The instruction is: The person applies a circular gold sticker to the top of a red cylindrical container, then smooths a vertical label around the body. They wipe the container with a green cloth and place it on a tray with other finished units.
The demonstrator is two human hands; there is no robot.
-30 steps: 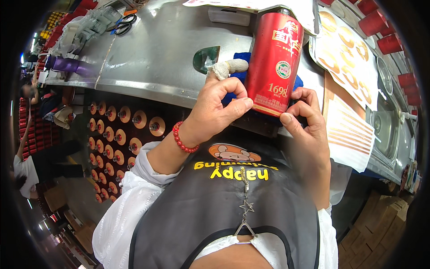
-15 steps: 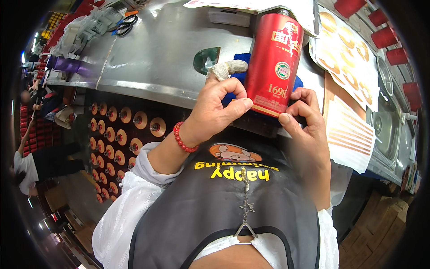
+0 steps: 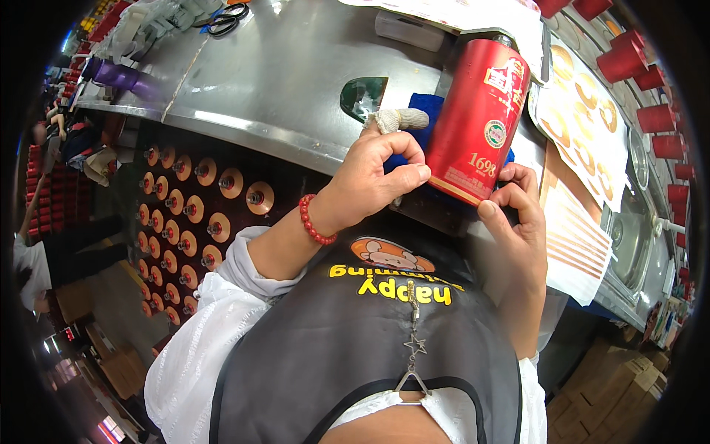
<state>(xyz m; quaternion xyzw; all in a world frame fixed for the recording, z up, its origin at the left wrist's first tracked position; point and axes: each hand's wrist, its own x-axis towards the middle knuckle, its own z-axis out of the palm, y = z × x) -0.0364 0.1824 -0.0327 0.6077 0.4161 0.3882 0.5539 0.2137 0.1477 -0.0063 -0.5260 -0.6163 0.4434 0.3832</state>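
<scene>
A red bottle (image 3: 475, 122) with gold lettering and a thin gold band round its base lies tilted on a blue cloth (image 3: 423, 115), its neck pointing away from me. My left hand (image 3: 381, 170) is closed at the base's left corner, thumb tip against the red side. Pale knitted covers wrap one or more of its fingers. At the right corner of the base, my right hand (image 3: 521, 214) has its fingers curled, with thumb and forefinger close together at the edge. Whether a thin strip is pinched there cannot be made out.
Left of the cloth lies a green glossy piece (image 3: 364, 98) on the steel table (image 3: 274, 74). Scissors (image 3: 225, 20) rest farther back. Sheets of gold ring labels (image 3: 580, 111) and strips (image 3: 577, 229) are at the right. Bottles with gold discs (image 3: 231, 183) stand below the table edge.
The view has shifted a little, so the table and bottle appear slightly lower and farther right. Both hands keep nearly the same hold at the bottle's base.
</scene>
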